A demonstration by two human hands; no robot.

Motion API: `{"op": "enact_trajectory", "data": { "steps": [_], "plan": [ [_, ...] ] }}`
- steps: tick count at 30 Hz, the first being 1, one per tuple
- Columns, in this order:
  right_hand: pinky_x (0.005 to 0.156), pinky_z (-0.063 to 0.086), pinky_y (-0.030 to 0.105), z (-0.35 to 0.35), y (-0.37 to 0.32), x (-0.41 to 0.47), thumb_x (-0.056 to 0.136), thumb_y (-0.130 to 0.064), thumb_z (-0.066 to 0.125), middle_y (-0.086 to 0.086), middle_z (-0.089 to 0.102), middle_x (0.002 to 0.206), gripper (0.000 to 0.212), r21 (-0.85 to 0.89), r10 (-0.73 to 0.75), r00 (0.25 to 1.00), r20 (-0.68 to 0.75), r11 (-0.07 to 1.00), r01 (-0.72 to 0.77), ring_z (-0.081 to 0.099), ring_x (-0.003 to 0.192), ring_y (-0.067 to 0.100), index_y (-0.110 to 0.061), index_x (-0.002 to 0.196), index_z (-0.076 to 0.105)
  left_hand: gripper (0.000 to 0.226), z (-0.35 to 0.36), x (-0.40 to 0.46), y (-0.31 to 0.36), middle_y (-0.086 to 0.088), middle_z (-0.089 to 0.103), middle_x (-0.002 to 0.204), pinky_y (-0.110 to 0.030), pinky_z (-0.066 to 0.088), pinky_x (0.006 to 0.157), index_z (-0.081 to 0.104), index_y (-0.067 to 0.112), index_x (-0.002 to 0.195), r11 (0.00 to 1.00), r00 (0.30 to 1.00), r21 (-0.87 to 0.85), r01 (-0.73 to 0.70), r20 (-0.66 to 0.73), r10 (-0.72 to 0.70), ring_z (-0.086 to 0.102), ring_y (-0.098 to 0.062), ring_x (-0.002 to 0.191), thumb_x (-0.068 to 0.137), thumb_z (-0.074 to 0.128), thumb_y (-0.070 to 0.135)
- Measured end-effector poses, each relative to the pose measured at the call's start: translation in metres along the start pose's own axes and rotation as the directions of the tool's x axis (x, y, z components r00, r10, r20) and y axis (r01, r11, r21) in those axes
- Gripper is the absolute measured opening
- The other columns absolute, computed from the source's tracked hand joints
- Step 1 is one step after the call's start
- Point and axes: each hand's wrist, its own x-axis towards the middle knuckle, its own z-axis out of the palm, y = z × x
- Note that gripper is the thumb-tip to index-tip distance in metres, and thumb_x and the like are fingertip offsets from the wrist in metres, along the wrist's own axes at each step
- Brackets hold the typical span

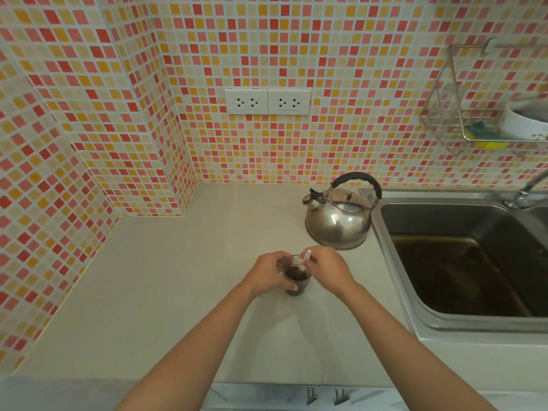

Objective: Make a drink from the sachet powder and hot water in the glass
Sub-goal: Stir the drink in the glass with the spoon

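A small clear glass (pixel 296 281) stands on the grey counter (pixel 166 292), holding dark brown liquid with foam on top. My left hand (pixel 268 272) wraps around its left side. My right hand (pixel 324 266) pinches a thin white stick-like stirrer (pixel 305 258) that leans into the glass from the upper right; its lower end is hidden in the drink. A steel whistling kettle (pixel 338 218) with a black handle sits behind the glass, to the right, lid on. No sachet is in view.
A steel sink (pixel 462 256) with a brownish bottom lies to the right, its tap (pixel 525 194) at the back. A wire rack (pixel 480 123) with a sponge and a white bowl hangs on the tiled wall. Two double sockets (pixel 267 101) sit above the counter.
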Motion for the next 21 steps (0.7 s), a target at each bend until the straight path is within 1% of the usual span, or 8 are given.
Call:
{"op": "enact_trajectory", "data": {
  "steps": [4,6,10,12,14,17,19,21],
  "plan": [
    [0.067,0.048,0.033,0.006,0.007,0.002,0.088,-0.012,0.059,0.016,0.068,0.07,0.021,0.263,0.206,0.978,-0.018,0.945,-0.194,0.06,0.066,0.025,0.002,0.077,0.07,0.065,0.001,0.001,0.0,0.0,0.068,0.105,-0.02,0.048,0.09,0.063,0.011,0.116,1.0,1.0,-0.005,0.011,0.004,-0.011,0.063,-0.014,0.1,0.056,0.088,0.002],
    [0.063,0.047,0.033,0.006,0.008,0.001,0.087,-0.008,0.061,0.009,0.065,0.059,0.019,0.426,0.317,0.948,-0.017,0.86,-0.279,0.056,0.055,0.018,-0.003,0.071,0.069,0.065,0.0,0.001,0.0,0.0,0.067,0.105,-0.022,0.049,0.091,0.064,0.011,0.116,1.0,1.0,0.003,0.015,0.004,-0.015,0.063,-0.016,0.101,0.056,0.089,0.004],
    [0.048,0.035,0.021,-0.006,0.011,0.001,0.085,-0.001,0.058,0.009,0.062,0.059,0.014,0.64,0.431,0.902,0.014,0.689,-0.339,0.047,0.048,0.014,-0.002,0.085,0.072,0.064,0.0,0.003,-0.002,-0.001,0.067,0.107,-0.025,0.05,0.096,0.065,0.012,0.113,1.0,1.0,-0.007,0.014,0.0,-0.014,0.064,-0.018,0.104,0.055,0.089,0.005],
    [0.045,0.035,0.017,-0.015,0.01,0.001,0.086,-0.001,0.059,0.009,0.062,0.059,0.014,0.652,0.402,0.916,-0.001,0.695,-0.304,0.047,0.047,0.012,0.0,0.088,0.072,0.063,0.001,0.003,-0.003,-0.001,0.068,0.107,-0.029,0.052,0.097,0.065,0.014,0.111,1.0,1.0,-0.009,0.011,-0.007,-0.011,0.064,-0.02,0.105,0.054,0.089,0.005],
    [0.043,0.037,0.012,-0.021,0.005,-0.001,0.086,-0.003,0.063,0.007,0.063,0.058,0.011,0.601,0.292,0.956,-0.028,0.769,-0.218,0.049,0.043,0.008,0.0,0.087,0.073,0.062,0.0,0.003,-0.004,-0.002,0.069,0.106,-0.034,0.052,0.097,0.066,0.014,0.11,1.0,1.0,-0.006,0.005,-0.003,-0.005,0.065,-0.021,0.104,0.053,0.089,0.005],
    [0.055,0.046,0.019,-0.024,-0.007,-0.008,0.083,-0.005,0.066,0.006,0.068,0.065,0.009,0.421,0.03,0.999,0.036,0.906,-0.043,0.058,0.053,0.003,-0.005,0.084,0.075,0.062,0.0,0.003,-0.004,-0.004,0.07,0.105,-0.034,0.053,0.098,0.066,0.013,0.11,1.0,1.0,-0.015,0.004,0.002,-0.004,0.067,-0.022,0.104,0.053,0.088,0.003],
    [0.066,0.049,0.031,-0.019,-0.012,-0.01,0.083,-0.008,0.064,0.008,0.073,0.082,0.014,0.177,-0.082,0.991,0.104,0.982,0.062,0.065,0.073,0.015,-0.012,0.086,0.077,0.062,0.0,0.003,-0.003,-0.007,0.072,0.106,-0.036,0.052,0.099,0.067,0.01,0.111,1.0,1.0,-0.015,-0.001,0.0,0.001,0.067,-0.024,0.104,0.053,0.087,0.002],
    [0.073,0.051,0.038,-0.015,-0.015,-0.009,0.084,-0.012,0.06,0.009,0.072,0.092,0.018,-0.075,-0.116,0.985,0.131,0.989,0.126,0.064,0.083,0.024,-0.015,0.091,0.077,0.063,0.0,0.002,-0.002,-0.008,0.072,0.108,-0.037,0.052,0.099,0.067,0.01,0.112,1.0,1.0,-0.006,-0.004,0.001,0.004,0.067,-0.024,0.105,0.053,0.087,0.002]
  ]
}}
